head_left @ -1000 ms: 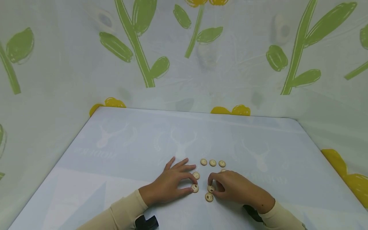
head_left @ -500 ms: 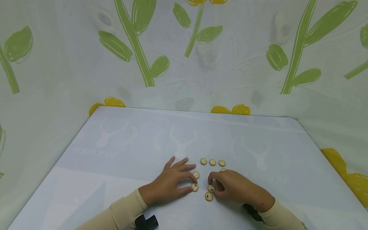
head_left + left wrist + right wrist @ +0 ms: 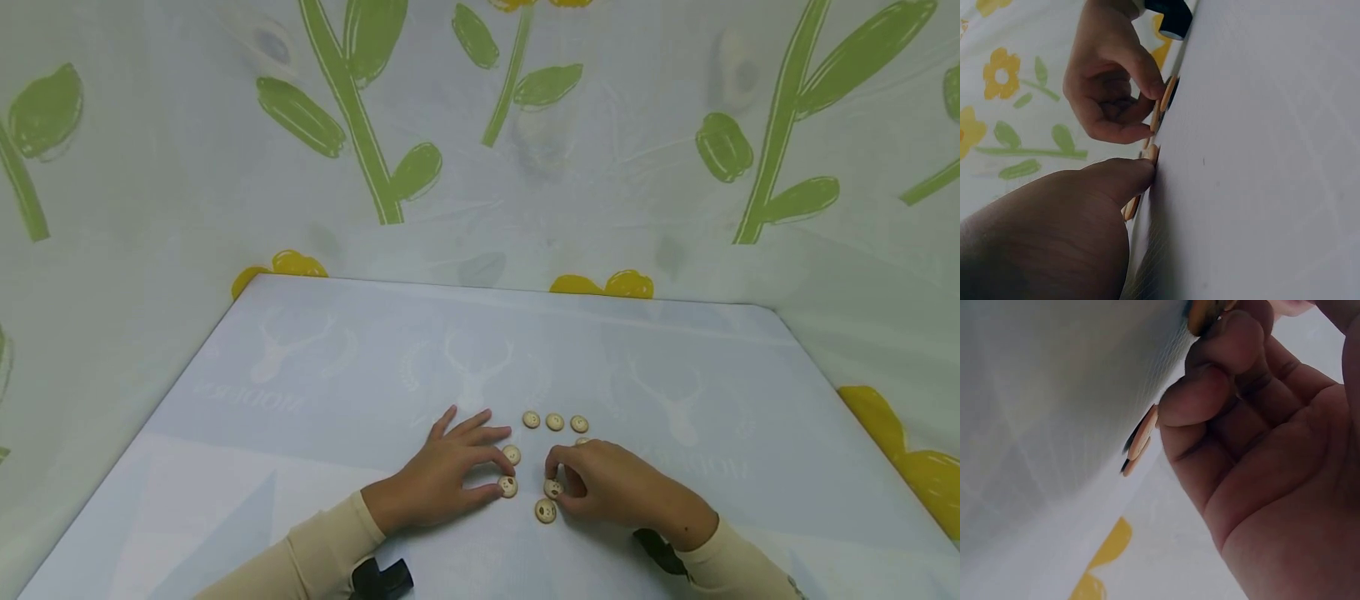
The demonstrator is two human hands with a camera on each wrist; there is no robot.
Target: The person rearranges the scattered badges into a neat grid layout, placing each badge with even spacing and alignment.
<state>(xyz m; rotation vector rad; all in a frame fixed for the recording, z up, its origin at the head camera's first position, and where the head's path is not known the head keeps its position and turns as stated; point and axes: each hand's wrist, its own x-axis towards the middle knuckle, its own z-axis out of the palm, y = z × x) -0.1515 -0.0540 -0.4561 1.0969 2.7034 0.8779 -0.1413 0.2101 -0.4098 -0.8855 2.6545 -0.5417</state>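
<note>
On the table, my left hand [image 3: 442,479] pinches a small round wooden button [image 3: 508,487] between thumb and index finger, its other fingers spread. Another button [image 3: 512,455] lies just beyond, beside the index finger. My right hand [image 3: 615,483] holds a second dark-marked button [image 3: 553,489] between thumb and index finger, with the remaining fingers curled under the palm. Close in front of it, nearer me, lies one more marked button [image 3: 545,511]. The left wrist view catches the right hand [image 3: 1113,87] with its thumb and index finger at the edges of the thin discs.
Beyond the hands, three buttons [image 3: 555,422] form a short row. A further button [image 3: 582,442] is partly hidden behind the right hand. The pale table [image 3: 300,450] reaches back to a curtain [image 3: 480,200] printed with green leaves and yellow flowers.
My right hand has shifted slightly to the right with its button, widening the gap to the left hand's one. The left hand keeps its pinch in place.
</note>
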